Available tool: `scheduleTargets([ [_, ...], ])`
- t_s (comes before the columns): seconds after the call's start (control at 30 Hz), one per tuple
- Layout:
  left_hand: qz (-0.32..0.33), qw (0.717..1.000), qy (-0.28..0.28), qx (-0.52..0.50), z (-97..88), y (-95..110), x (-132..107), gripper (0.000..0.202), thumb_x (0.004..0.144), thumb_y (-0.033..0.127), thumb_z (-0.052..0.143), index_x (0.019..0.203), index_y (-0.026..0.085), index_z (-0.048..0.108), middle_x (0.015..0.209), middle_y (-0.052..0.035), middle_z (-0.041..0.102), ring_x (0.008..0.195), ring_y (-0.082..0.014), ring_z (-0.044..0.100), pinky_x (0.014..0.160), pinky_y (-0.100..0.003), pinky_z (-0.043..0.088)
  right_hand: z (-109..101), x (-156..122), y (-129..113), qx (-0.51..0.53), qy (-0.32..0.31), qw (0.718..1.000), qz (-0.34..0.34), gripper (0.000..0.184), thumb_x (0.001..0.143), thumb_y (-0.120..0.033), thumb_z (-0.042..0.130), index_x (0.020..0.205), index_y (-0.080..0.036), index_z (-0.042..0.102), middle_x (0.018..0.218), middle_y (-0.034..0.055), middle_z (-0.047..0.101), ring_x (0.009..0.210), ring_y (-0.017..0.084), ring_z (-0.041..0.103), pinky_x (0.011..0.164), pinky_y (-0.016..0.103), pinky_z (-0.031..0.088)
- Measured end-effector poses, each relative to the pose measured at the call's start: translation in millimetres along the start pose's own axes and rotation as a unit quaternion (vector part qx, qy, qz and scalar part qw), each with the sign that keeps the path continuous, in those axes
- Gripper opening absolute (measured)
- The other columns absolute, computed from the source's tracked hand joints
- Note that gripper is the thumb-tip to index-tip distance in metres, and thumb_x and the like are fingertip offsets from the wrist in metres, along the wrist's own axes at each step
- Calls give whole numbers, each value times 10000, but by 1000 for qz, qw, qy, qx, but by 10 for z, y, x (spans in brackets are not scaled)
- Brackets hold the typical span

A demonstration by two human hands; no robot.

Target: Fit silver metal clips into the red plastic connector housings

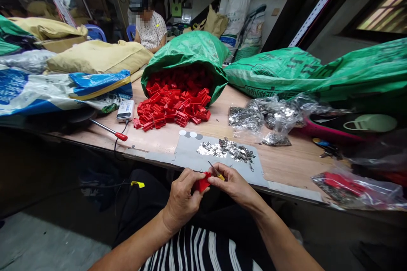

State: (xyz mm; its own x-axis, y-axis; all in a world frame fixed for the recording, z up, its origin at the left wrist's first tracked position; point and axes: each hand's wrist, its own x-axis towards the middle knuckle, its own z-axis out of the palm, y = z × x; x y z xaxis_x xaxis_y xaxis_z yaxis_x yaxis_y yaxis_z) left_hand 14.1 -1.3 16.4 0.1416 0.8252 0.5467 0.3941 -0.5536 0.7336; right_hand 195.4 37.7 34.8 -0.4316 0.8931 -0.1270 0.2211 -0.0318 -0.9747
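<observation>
My left hand (182, 197) is closed round a small red plastic part (202, 183), held just below the table's front edge. My right hand (233, 184) pinches a thin tool with a yellow handle (216, 172), its tip against the red part. Right above my hands, a heap of small shiny metal pieces (226, 149) lies on a grey mat (187, 152). Farther back, a pile of red plastic parts (171, 110) spills out of an open green sack (187, 53).
Clear bags of metal pieces (267, 116) lie at centre right, a bag with red parts (349, 188) at the front right. A red-handled screwdriver (110, 130) and a white box (125, 110) lie left. Sacks crowd the wooden table (292, 163). Another person (148, 25) sits behind.
</observation>
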Motion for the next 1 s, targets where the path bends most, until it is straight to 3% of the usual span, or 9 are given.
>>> scheduleTargets([
  [0.57,-1,1000,10,8,-24,7,69,278,785,54,636,1022,196,609,837,-21,615,761,-136,589,690,-237,497,3,72,-4,9,10,1000,-24,279,809,-425,654,780,-179,526,758,-12,474,714,130,425,648,251,371],
  [0.77,-90,994,57,-27,-95,17,241,196,783,238,707,960,197,634,850,-27,618,759,-153,593,668,-263,492,23,132,-189,99,26,995,16,342,772,-485,688,846,-178,557,673,-58,398,534,69,292,490,226,239],
  [1.0,-122,986,90,-63,-122,17,327,239,774,268,716,992,207,640,897,-32,615,797,-161,612,694,-274,507,45,168,-349,124,36,991,29,369,761,-498,698,904,-181,575,658,-56,404,525,68,310,479,225,226],
])
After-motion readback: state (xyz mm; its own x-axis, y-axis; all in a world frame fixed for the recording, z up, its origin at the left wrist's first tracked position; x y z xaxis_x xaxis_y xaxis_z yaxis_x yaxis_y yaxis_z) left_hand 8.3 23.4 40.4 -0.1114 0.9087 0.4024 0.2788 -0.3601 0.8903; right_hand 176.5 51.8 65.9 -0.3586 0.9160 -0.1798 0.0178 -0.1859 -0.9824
